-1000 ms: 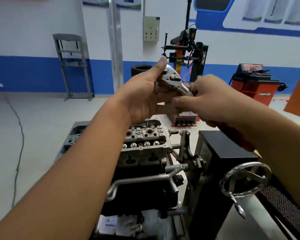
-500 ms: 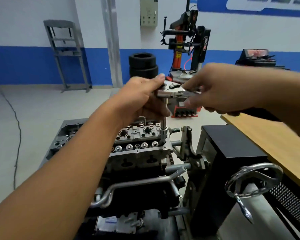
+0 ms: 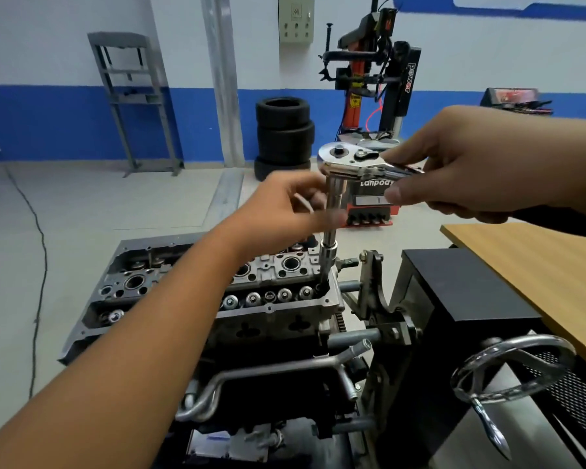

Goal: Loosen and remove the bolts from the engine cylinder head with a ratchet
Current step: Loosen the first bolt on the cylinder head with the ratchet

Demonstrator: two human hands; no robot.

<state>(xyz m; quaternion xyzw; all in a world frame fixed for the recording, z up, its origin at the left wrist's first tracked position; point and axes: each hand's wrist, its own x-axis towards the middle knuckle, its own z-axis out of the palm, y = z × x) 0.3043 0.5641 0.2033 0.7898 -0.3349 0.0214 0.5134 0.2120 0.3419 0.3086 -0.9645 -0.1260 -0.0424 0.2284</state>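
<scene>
A chrome ratchet point(image 3: 349, 160) stands over the grey cylinder head point(image 3: 271, 313), its long extension and socket point(image 3: 329, 255) reaching straight down into a hole at the head's right end. My right hand point(image 3: 460, 164) grips the ratchet handle just behind its round head. My left hand point(image 3: 285, 211) has its fingers curled round the extension shaft partway down. A row of bolts point(image 3: 268, 297) shows along the near side of the head; the bolt under the socket is hidden.
The engine sits on a stand with a chrome handwheel point(image 3: 511, 370) at the lower right. A black box point(image 3: 460, 286) and a wooden bench top point(image 3: 528, 262) lie to the right. Stacked tyres point(image 3: 285, 133), a tyre changer point(image 3: 376, 72) and a grey frame point(image 3: 132, 99) stand behind.
The ratchet came down from chest height and its socket now sits in the head's right end. My left hand slid from the ratchet head down onto the extension.
</scene>
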